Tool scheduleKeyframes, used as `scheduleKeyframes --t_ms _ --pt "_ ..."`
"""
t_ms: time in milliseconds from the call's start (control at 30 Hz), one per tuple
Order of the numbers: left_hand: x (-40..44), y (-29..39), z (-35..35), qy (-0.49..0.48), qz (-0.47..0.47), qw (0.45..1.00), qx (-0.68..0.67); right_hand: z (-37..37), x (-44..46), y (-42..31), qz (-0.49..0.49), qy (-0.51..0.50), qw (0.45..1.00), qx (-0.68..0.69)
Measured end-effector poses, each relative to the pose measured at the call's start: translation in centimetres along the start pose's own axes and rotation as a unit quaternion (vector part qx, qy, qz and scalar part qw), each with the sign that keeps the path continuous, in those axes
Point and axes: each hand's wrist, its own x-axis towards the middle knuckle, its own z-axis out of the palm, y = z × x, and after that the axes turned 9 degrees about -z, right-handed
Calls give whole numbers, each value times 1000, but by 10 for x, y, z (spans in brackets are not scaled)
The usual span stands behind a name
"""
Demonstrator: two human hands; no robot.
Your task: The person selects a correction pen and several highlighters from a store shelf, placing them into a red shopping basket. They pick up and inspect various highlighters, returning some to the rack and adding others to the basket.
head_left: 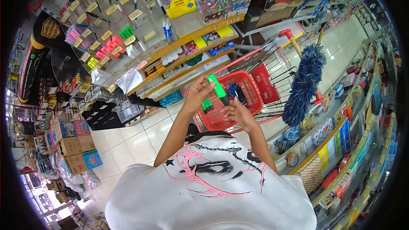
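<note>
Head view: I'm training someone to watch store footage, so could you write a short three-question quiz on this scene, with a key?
1. Multiple choice: what grips the green part of the green marker?
A) the right hand
B) the left hand
C) no hand

2. Fill in: the basket below the marker is coloured ____.

3. True or false: the blue duster lies inside the basket.

Key:
1. B, the left hand.
2. Red.
3. False; the blue duster is outside the basket, to its right in the picture.
</note>
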Motion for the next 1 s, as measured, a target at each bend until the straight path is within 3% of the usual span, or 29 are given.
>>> scheduleKeyframes --t_ms 100,167,233,300,367,400,1000 --pt "-6 16 26 -44 41 998 -31 21 -12 -24 -41 -89 991 89" --pt "-12 26 40 -75 18 993 -91 28 -17 -28 -64 -125 983 118" --pt "-10 27 43 -81 22 991 -103 33 -19 -33 -169 -40 981 87" --pt "-6 22 39 -81 82 993 32 34 -25 -45 -190 -2 979 71" --pt "-12 33 45 -104 79 991 8 36 -35 -57 -224 38 969 -97" --pt "-14 36 47 -102 69 992 3 37 -36 -58 -233 39 967 -97" --pt "-23 44 31 -70 94 993 -14 51 -27 -52 -229 6 969 -92"
